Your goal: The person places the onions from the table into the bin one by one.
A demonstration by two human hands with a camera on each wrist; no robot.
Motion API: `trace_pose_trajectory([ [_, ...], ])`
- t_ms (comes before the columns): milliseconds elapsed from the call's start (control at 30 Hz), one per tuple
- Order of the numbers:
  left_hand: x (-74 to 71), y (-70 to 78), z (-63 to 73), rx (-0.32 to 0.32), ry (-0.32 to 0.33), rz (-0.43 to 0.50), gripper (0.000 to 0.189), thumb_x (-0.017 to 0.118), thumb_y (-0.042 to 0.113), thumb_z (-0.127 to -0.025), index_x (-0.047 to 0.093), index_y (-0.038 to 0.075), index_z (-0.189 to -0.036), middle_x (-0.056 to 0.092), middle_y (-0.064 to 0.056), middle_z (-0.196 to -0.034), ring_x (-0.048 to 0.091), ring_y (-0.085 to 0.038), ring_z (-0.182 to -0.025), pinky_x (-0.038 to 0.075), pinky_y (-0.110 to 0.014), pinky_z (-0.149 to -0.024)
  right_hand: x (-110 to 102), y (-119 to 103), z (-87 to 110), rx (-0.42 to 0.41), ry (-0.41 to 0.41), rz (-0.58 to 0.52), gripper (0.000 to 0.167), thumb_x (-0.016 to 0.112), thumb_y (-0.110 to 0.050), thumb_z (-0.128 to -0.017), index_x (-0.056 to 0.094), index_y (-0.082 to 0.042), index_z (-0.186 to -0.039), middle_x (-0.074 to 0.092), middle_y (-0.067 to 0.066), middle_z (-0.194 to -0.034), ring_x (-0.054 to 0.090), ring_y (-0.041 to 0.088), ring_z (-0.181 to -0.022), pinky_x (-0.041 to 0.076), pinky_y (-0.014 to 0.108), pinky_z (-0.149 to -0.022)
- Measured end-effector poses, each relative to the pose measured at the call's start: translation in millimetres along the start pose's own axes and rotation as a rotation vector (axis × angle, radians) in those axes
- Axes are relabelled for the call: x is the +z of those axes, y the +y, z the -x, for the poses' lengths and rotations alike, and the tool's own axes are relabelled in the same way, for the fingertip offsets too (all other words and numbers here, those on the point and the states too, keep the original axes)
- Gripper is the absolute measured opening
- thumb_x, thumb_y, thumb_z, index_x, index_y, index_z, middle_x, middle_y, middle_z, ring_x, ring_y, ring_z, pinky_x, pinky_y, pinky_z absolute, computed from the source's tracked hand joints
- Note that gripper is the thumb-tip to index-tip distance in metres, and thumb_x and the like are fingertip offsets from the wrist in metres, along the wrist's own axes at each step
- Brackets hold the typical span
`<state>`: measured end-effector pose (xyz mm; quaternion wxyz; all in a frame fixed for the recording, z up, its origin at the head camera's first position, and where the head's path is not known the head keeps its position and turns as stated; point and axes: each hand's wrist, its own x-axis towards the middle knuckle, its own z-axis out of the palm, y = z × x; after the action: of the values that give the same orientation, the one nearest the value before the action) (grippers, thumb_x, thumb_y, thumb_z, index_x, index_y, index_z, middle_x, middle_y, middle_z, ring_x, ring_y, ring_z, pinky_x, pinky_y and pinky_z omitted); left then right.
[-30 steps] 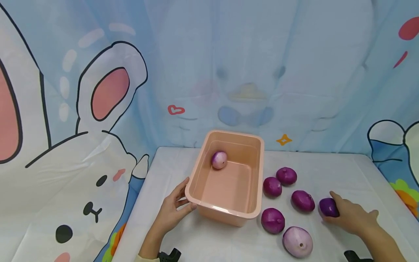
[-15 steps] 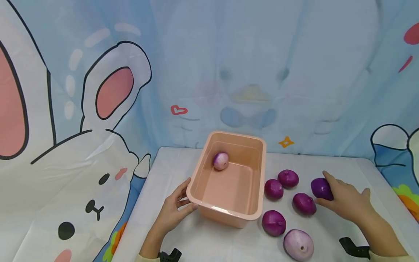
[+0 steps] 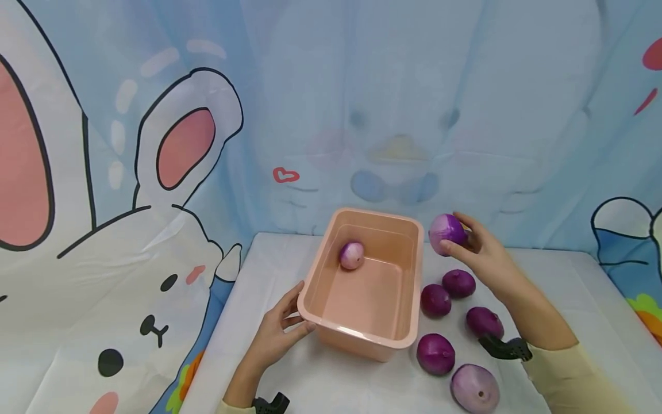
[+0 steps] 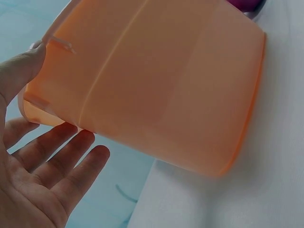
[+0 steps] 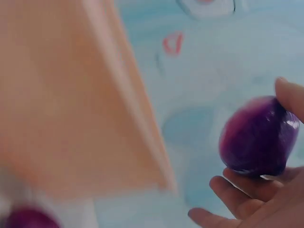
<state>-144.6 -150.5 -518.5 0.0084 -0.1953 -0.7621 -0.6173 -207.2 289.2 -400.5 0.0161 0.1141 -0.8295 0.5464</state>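
Right hand (image 3: 485, 252) has an onion (image 3: 442, 233) pinched, thumb to fingers, just off the bin's (image 3: 369, 299) far right corner. I've got left hand (image 3: 274, 336) touching the near left corner, fingers loosely extended. Bin contents: one onion, far left. Five loose onions (image 3: 435, 354) on the table (image 3: 377, 388).

Looks like a curtained-off tabletop booth, in what building impossible to tell: arranged around a white, round-cornered table (image 3: 336, 385), enclosed behind and beside it by creased pale-blue fabric backdrop (image 3: 310, 86), printed left of the table with a big white cartoon rabbit (image 3: 83, 313).
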Motion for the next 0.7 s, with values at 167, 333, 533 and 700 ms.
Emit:
trace_pose_trajectory([
  [167, -0.1, -2.1, -1.1, 0.006, -0.001, 0.002, 0.083, 0.083, 0.013, -0.091, 0.039, 0.020, -0.161, 0.053, -0.010, -0.151, 0.059, -0.029, -0.129, 0.055, -0.044, -0.099, 27.2, -22.5, -27.0, -0.008, -0.086, -0.364, 0.072, 0.062, -0.015, -0.107, 0.019, -0.005, -0.164, 0.037, 0.026, -0.153, 0.057, 0.016, -0.123, 0.054, 0.026, -0.097],
  [333, -0.3, -1.1, -1.8, 0.005, -0.004, 0.017, 0.082, 0.083, 0.011, -0.091, 0.040, 0.021, -0.161, 0.053, -0.011, -0.151, 0.059, -0.030, -0.129, 0.055, -0.045, -0.100, 43.4, -39.8, -42.7, 0.009, -0.120, -0.428, 0.076, 0.064, -0.017, -0.106, 0.018, -0.007, -0.165, 0.033, 0.025, -0.158, 0.054, 0.022, -0.128, 0.053, 0.028, -0.100],
  [533, 0.1, -0.3, -3.0, -0.005, -0.008, 0.009, 0.083, 0.083, 0.012, -0.091, 0.040, 0.024, -0.161, 0.052, -0.009, -0.152, 0.059, -0.028, -0.129, 0.055, -0.043, -0.100, 52.9, -48.7, -50.9, 0.019, -0.134, -0.384, 0.077, 0.065, -0.019, -0.105, 0.019, -0.010, -0.166, 0.038, 0.023, -0.156, 0.052, 0.025, -0.130, 0.052, 0.027, -0.100],
  [700, -0.7, -1.2, -1.8, -0.012, -0.005, 0.020, 0.083, 0.083, 0.010, -0.091, 0.040, 0.024, -0.161, 0.052, -0.009, -0.152, 0.059, -0.029, -0.129, 0.054, -0.047, -0.100, 55.2, -50.2, -52.5, 0.001, -0.160, -0.341, 0.080, 0.062, -0.023, -0.107, 0.011, -0.015, -0.168, 0.033, 0.018, -0.163, 0.040, 0.031, -0.144, 0.033, 0.048, -0.119],
])
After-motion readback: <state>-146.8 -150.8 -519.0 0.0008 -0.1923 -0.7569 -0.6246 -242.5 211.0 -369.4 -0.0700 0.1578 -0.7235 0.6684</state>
